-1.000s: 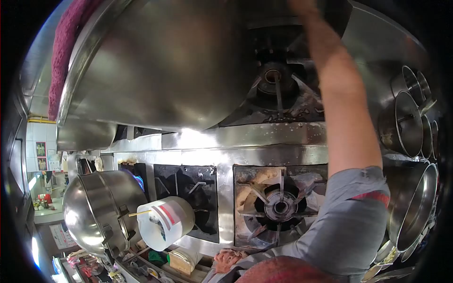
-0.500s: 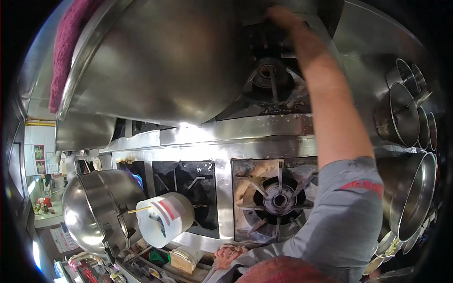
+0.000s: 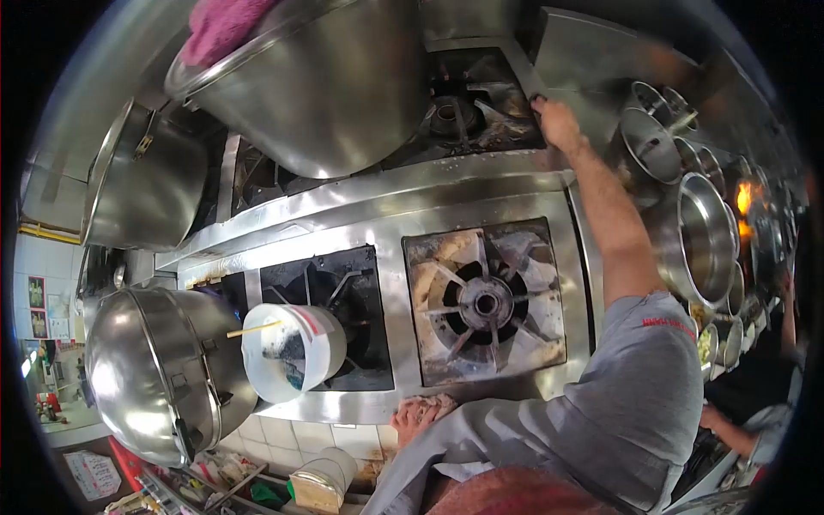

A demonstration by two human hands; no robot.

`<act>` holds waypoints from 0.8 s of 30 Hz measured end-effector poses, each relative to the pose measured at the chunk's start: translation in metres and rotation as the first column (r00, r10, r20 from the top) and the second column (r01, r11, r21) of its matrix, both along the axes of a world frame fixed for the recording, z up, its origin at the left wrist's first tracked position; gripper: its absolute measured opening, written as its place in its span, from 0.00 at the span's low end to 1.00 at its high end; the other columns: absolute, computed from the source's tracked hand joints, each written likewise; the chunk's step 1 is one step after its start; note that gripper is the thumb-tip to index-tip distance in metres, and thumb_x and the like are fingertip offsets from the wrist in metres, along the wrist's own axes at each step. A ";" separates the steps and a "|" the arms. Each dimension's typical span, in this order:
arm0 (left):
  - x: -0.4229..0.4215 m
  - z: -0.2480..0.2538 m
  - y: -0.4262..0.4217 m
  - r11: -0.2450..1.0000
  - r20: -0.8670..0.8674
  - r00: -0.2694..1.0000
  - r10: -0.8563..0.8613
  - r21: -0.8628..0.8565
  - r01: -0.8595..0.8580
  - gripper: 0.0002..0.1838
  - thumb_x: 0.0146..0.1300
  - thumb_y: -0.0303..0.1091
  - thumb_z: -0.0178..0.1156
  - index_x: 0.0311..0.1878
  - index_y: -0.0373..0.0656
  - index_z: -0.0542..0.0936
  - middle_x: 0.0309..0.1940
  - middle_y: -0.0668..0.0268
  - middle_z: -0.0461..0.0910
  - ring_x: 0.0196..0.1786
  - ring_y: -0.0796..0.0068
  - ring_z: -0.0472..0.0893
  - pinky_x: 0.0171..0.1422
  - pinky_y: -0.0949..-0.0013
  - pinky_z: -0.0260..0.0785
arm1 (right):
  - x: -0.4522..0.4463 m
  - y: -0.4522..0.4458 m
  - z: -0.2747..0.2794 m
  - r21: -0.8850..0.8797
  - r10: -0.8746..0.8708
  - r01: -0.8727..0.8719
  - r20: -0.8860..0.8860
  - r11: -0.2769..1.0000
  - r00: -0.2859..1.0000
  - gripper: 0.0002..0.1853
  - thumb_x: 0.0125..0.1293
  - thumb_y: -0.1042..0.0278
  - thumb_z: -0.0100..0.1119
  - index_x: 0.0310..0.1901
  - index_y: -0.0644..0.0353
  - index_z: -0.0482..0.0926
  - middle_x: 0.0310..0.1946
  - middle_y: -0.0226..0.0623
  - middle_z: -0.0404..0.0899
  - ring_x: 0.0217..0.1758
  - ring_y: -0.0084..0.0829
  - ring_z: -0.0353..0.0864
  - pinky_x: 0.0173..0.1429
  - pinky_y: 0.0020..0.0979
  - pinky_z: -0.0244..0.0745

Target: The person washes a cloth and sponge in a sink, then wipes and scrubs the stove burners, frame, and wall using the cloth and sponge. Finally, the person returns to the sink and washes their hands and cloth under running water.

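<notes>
At the right edge of the rear burner (image 3: 451, 113), my right hand (image 3: 558, 123) is closed, with something small and dark at its fingertips that I cannot make out. My left hand (image 3: 414, 415) lies at the stove's front edge, fingers bent over a crumpled pinkish cloth (image 3: 441, 402). Between the two hands is the bare front burner (image 3: 486, 302). A white bucket (image 3: 322, 352) with a yellow stick stands on the burner to the left, dark and whitish contents inside it.
A large steel pot (image 3: 318, 94) with a pink towel (image 3: 225, 27) stands at the back. Steel vessels (image 3: 163, 369) are at left, pots (image 3: 705, 240) at right. Flames (image 3: 744, 210) show far right, near another person's arm (image 3: 730, 431). A lidded tub (image 3: 324, 476) sits below the front edge.
The view has shifted and turned, showing more on the right. My right hand has come from behind the rear burner to its right edge. My left hand has stayed at the front edge.
</notes>
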State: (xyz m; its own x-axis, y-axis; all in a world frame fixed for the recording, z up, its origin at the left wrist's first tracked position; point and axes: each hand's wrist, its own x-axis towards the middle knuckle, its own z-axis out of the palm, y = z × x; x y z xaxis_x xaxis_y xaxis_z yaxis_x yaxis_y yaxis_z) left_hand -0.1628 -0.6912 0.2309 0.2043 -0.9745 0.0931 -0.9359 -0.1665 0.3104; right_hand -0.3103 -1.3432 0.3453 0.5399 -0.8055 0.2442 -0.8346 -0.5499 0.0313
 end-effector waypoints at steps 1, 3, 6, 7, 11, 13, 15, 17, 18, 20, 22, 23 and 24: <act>-0.001 0.003 -0.001 0.998 0.017 0.999 0.027 -0.057 -0.026 0.22 0.48 0.46 0.61 0.50 0.68 0.77 0.52 0.72 0.65 0.58 0.64 0.61 0.56 0.51 0.51 | -0.005 0.010 -0.015 0.075 -0.120 0.115 0.066 0.991 0.991 0.12 0.67 0.66 0.42 0.44 0.56 0.76 0.37 0.45 0.77 0.45 0.47 0.77 0.48 0.45 0.73; 0.003 0.004 0.002 0.999 0.034 0.999 -0.006 -0.034 0.007 0.21 0.49 0.46 0.60 0.50 0.66 0.77 0.52 0.71 0.66 0.58 0.65 0.61 0.57 0.51 0.50 | -0.020 0.048 -0.025 0.018 -0.078 0.078 0.027 0.997 0.997 0.13 0.67 0.64 0.42 0.44 0.55 0.77 0.39 0.44 0.78 0.46 0.46 0.77 0.48 0.44 0.74; 0.004 0.000 0.005 0.998 -0.004 0.999 -0.034 -0.051 0.034 0.21 0.51 0.46 0.59 0.52 0.66 0.76 0.53 0.69 0.66 0.59 0.63 0.60 0.60 0.49 0.47 | -0.017 0.104 -0.031 -0.027 -0.054 0.057 0.109 0.998 0.993 0.13 0.65 0.65 0.43 0.43 0.56 0.78 0.40 0.43 0.79 0.45 0.44 0.78 0.49 0.44 0.74; 0.005 -0.002 0.007 0.996 -0.003 0.998 -0.058 -0.070 0.057 0.21 0.51 0.46 0.59 0.52 0.66 0.76 0.53 0.69 0.66 0.59 0.63 0.60 0.60 0.49 0.47 | -0.006 0.118 -0.030 -0.038 -0.047 0.053 0.153 0.998 0.987 0.12 0.64 0.66 0.45 0.42 0.56 0.79 0.40 0.43 0.79 0.44 0.44 0.78 0.49 0.44 0.74; 0.007 0.006 0.009 0.993 -0.060 0.994 -0.095 -0.068 0.091 0.25 0.48 0.47 0.62 0.54 0.63 0.75 0.56 0.63 0.66 0.61 0.56 0.59 0.61 0.48 0.46 | 0.050 0.154 -0.055 0.007 0.033 -0.039 0.384 0.999 0.923 0.10 0.56 0.70 0.50 0.35 0.57 0.82 0.33 0.45 0.81 0.39 0.45 0.80 0.46 0.43 0.74; 0.011 0.006 0.007 0.985 -0.114 0.978 -0.172 -0.033 0.170 0.26 0.49 0.46 0.62 0.55 0.63 0.74 0.57 0.62 0.66 0.62 0.56 0.59 0.62 0.48 0.46 | 0.083 0.222 -0.013 0.050 0.129 -0.207 0.634 0.977 0.762 0.14 0.52 0.73 0.53 0.40 0.55 0.83 0.36 0.44 0.82 0.40 0.44 0.81 0.49 0.42 0.74; 0.015 -0.011 0.007 0.996 -0.072 0.994 -0.085 -0.047 0.082 0.29 0.45 0.42 0.66 0.55 0.61 0.74 0.57 0.60 0.66 0.62 0.53 0.60 0.63 0.48 0.47 | 0.122 0.278 0.019 0.028 0.256 -0.383 0.699 0.923 0.668 0.19 0.52 0.80 0.49 0.45 0.54 0.81 0.42 0.42 0.81 0.46 0.43 0.79 0.52 0.38 0.73; 0.014 0.005 0.005 0.996 -0.164 0.982 -0.089 -0.029 0.085 0.30 0.45 0.36 0.66 0.56 0.57 0.73 0.55 0.56 0.67 0.62 0.52 0.61 0.63 0.47 0.48 | 0.160 0.336 0.045 -0.292 0.597 -0.587 0.675 0.755 0.433 0.19 0.43 0.77 0.56 0.41 0.53 0.82 0.38 0.39 0.81 0.42 0.39 0.79 0.47 0.39 0.74; 0.012 0.017 0.004 0.996 -0.199 0.976 -0.087 -0.019 0.085 0.30 0.45 0.34 0.66 0.57 0.54 0.72 0.55 0.54 0.67 0.61 0.51 0.62 0.62 0.48 0.50 | 0.177 0.359 0.062 -0.412 0.744 -0.690 0.606 0.596 0.281 0.18 0.41 0.77 0.58 0.38 0.55 0.82 0.35 0.40 0.81 0.40 0.41 0.79 0.45 0.39 0.74; 0.016 0.030 0.001 0.996 -0.236 0.968 -0.087 -0.020 0.084 0.31 0.46 0.33 0.66 0.57 0.52 0.71 0.55 0.53 0.67 0.60 0.50 0.62 0.61 0.49 0.51 | 0.207 0.398 0.070 -0.387 0.782 -0.805 0.606 0.449 0.144 0.13 0.45 0.77 0.54 0.35 0.58 0.81 0.33 0.43 0.81 0.37 0.43 0.79 0.42 0.39 0.74; 0.023 0.032 -0.001 0.988 -0.370 0.918 -0.145 -0.110 0.111 0.31 0.49 0.31 0.66 0.59 0.44 0.69 0.54 0.55 0.67 0.56 0.56 0.66 0.58 0.57 0.57 | 0.231 0.412 0.070 -0.202 0.860 -0.881 0.391 0.427 0.327 0.12 0.51 0.74 0.55 0.39 0.58 0.80 0.38 0.41 0.80 0.45 0.40 0.77 0.49 0.40 0.71; 0.025 0.030 -0.002 0.986 -0.367 0.918 -0.151 -0.116 0.116 0.31 0.49 0.31 0.66 0.59 0.44 0.69 0.54 0.55 0.67 0.56 0.56 0.66 0.58 0.57 0.57 | 0.228 0.421 0.073 -0.207 0.861 -0.879 0.387 0.429 0.329 0.12 0.51 0.74 0.55 0.39 0.58 0.80 0.38 0.41 0.80 0.45 0.40 0.77 0.49 0.40 0.71; 0.028 0.026 -0.004 0.989 -0.732 0.673 -0.107 -0.145 -0.001 0.31 0.52 0.32 0.65 0.60 0.41 0.67 0.54 0.57 0.67 0.55 0.60 0.67 0.58 0.61 0.58 | 0.222 0.434 0.070 -0.308 0.821 -0.802 0.453 0.511 0.349 0.13 0.53 0.73 0.55 0.42 0.58 0.79 0.43 0.40 0.78 0.50 0.39 0.75 0.53 0.41 0.68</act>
